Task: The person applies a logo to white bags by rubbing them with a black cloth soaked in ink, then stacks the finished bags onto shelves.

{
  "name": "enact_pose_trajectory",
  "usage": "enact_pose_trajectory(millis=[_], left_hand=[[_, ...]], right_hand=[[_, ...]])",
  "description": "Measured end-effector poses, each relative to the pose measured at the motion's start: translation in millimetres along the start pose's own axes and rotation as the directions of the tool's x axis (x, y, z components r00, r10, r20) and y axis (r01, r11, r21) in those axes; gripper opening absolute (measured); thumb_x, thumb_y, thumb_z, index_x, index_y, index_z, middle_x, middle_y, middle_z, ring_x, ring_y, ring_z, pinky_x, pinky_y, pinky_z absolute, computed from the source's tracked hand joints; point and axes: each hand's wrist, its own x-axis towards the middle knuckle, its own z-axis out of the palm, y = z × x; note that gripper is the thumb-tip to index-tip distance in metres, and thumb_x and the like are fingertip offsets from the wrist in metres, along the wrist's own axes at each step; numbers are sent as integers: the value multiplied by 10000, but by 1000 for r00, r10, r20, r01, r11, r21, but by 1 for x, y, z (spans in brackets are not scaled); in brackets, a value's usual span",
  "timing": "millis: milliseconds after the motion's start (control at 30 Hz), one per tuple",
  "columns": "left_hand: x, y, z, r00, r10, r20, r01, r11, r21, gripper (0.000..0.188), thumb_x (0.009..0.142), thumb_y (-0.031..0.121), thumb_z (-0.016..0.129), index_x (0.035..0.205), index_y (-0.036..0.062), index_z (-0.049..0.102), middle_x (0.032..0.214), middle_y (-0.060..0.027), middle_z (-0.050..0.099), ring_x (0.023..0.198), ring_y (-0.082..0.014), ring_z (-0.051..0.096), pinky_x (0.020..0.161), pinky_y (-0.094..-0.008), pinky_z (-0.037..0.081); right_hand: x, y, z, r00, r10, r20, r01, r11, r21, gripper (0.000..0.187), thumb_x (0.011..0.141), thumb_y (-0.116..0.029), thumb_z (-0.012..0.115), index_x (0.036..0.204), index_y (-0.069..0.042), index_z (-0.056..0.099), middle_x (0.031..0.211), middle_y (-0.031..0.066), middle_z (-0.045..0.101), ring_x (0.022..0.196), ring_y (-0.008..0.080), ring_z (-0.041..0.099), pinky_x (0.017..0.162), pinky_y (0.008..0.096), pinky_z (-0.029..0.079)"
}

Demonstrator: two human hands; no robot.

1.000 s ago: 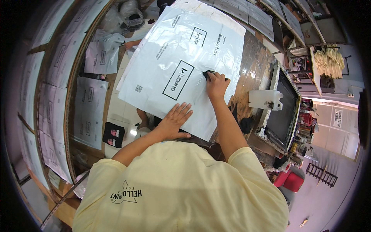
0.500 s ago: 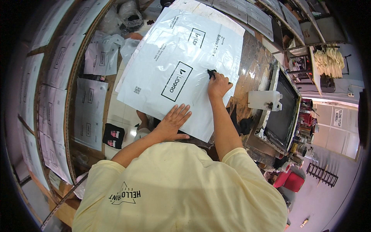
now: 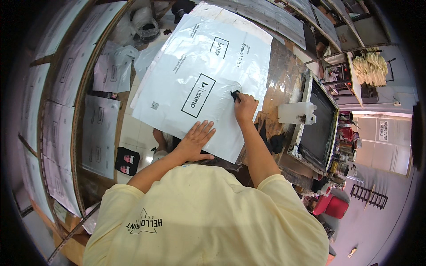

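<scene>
A large white plastic sheet (image 3: 171, 91), printed with black framed logos and small lettering, lies on the worktable in front of me. Near its closest edge my left hand (image 3: 196, 141) rests flat, fingers spread, pressing on the plastic. Toward the sheet's right side my right hand (image 3: 245, 109) is closed around a bunched black cloth (image 3: 235, 94), which touches the printed surface. Most of the cloth is hidden under the fingers. Faint wrinkles show in the plastic around it.
Right of the sheet, the stained wooden table (image 3: 284, 66) holds a translucent plastic jug (image 3: 290, 114), dark rags (image 3: 276, 142) and a framed printing screen (image 3: 320, 126). Paint tins (image 3: 346, 133) stand beyond. Racks of printed white sheets (image 3: 101, 133) line the left; a black printed cloth (image 3: 127, 160) lies lower.
My right hand has drawn the black cloth a short way toward me across the sheet. My left hand stays at the near edge. The whole view has shifted slightly.
</scene>
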Motion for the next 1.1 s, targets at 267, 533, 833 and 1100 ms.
enact_pose_trajectory(millis=[267,533,833,1100], left_hand=[[0,-2,0,1000,1,-3,-1,1000,-2,1095,911,817,452,1630,11,271,1730,-202,147,1611,-361,79,1312,-503,21],[-1,-2,-1,1000,6,-21,-6,1000,-16,1085,913,813,445,1625,11,286,1725,-201,174,1611,-352,96,1311,-505,29],[-2,-2,1,1000,-8,2,8,1000,-1,1090,904,820,449,1634,30,273,1736,-182,143,1615,-340,67,1316,-494,2],[-1,-2,1,999,13,-29,-13,1000,-4,1101,900,821,464,1624,11,287,1721,-208,176,1609,-365,94,1310,-506,23]], right_hand=[[-14,-7,-3,1000,-22,-3,22,1000,12,176,869,-143,737,1042,-133,768,914,44,721,947,258,639,892,453,386],[23,3,10,998,26,-48,-31,994,-101,145,898,-183,702,1022,-138,763,896,61,734,925,276,662,863,485,414],[16,-3,-8,998,12,68,-11,1000,-24,167,897,-151,683,1019,-134,796,947,72,762,938,286,676,870,485,413],[-11,-10,-20,982,-73,176,79,997,-26,219,846,-128,739,1060,-157,779,924,61,730,972,265,672,906,474,402]])
